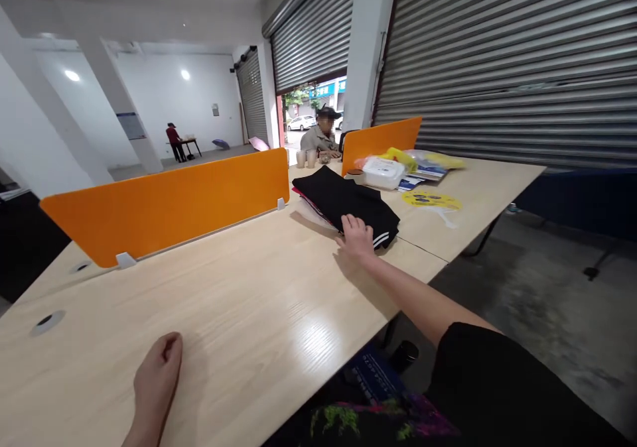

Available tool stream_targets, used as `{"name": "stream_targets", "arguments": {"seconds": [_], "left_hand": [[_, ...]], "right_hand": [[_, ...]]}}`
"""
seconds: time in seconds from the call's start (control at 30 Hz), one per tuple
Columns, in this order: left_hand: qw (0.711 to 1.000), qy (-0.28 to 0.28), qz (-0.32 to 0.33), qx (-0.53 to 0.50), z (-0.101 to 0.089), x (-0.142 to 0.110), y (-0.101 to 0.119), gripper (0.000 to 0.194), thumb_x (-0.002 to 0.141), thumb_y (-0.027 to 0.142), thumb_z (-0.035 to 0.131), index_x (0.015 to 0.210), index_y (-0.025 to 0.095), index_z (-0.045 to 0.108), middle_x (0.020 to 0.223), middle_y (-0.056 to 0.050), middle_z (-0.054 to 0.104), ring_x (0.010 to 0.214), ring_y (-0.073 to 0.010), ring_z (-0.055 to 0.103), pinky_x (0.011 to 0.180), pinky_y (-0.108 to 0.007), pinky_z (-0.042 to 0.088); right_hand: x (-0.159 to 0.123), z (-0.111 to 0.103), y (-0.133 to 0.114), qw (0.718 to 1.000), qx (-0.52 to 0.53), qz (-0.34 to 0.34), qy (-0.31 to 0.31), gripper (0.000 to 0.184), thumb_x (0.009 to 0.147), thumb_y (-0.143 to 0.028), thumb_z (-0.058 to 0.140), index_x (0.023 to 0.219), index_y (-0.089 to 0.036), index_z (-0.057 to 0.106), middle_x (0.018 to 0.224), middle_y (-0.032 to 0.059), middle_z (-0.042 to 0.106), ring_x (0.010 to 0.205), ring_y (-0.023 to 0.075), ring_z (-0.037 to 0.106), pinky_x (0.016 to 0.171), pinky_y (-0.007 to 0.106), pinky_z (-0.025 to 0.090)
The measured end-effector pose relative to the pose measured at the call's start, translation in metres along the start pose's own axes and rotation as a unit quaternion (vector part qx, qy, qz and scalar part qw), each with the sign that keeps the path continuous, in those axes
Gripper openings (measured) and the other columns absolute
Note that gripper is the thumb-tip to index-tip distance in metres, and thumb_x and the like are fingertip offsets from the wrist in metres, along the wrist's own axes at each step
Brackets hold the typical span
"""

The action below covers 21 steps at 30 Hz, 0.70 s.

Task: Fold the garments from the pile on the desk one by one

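Note:
My left hand rests on the near left part of the wooden table. Its fingers are curled into a loose fist, and nothing shows in them. Farther off to the right, my right hand is at the near edge of a pile of folded black clothes. Its fingers bend over the black cloth, with the thumb lower at the side; what lies under the fingers is hidden. White stripes mark the pile's near right corner, and red and white layers show along its left side.
Orange dividers stand along the table. A white plastic box, yellow packaging and a yellow fan-shaped piece lie beyond the pile. Across the table sits a person near several cups. Another person stands at a far table.

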<state>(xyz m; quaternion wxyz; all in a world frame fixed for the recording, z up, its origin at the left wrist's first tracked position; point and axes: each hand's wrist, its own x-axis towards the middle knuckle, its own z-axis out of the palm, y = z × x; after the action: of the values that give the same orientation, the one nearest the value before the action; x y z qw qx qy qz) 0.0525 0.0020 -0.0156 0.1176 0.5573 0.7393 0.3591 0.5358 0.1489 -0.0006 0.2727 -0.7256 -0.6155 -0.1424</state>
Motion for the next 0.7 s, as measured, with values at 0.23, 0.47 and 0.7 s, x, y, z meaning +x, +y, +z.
{"name": "stream_targets", "arguments": {"seconds": [0.23, 0.47, 0.7], "left_hand": [[0.999, -0.014, -0.024, 0.021, 0.012, 0.017, -0.014, 0.021, 0.08, 0.038, 0.056, 0.096, 0.029, 0.067, 0.102, 0.0, 0.068, 0.095, -0.024, 0.063, 0.073, -0.032, 0.051], [0.998, -0.027, -0.025, 0.043, 0.015, 0.02, -0.018, 0.026, 0.074, 0.039, 0.05, 0.091, 0.025, 0.063, 0.097, -0.001, 0.07, 0.085, -0.0229, 0.064, 0.067, -0.029, 0.046], [0.998, -0.019, -0.035, 0.051, 0.014, 0.021, -0.012, 0.032, 0.079, 0.048, 0.045, 0.09, 0.024, 0.063, 0.092, -0.003, 0.07, 0.085, -0.0226, 0.063, 0.07, -0.03, 0.046]], "right_hand": [[0.054, 0.0, 0.043, 0.996, 0.028, 0.036, -0.073, 0.038, 0.091, -0.021, 0.036, 0.118, -0.005, 0.059, 0.116, 0.0222, 0.061, 0.109, 0.0316, 0.054, 0.092, 0.044, 0.04], [0.101, -0.044, 0.046, 0.996, 0.058, 0.071, -0.014, 0.041, 0.094, -0.031, 0.032, 0.111, -0.014, 0.065, 0.101, 0.0153, 0.066, 0.104, 0.0322, 0.059, 0.089, 0.046, 0.044], [0.051, -0.067, -0.095, 0.958, 0.1, -0.266, -0.028, 0.044, 0.097, -0.034, 0.027, 0.108, -0.014, 0.065, 0.101, 0.015, 0.064, 0.102, 0.0279, 0.057, 0.094, 0.043, 0.041]]}}
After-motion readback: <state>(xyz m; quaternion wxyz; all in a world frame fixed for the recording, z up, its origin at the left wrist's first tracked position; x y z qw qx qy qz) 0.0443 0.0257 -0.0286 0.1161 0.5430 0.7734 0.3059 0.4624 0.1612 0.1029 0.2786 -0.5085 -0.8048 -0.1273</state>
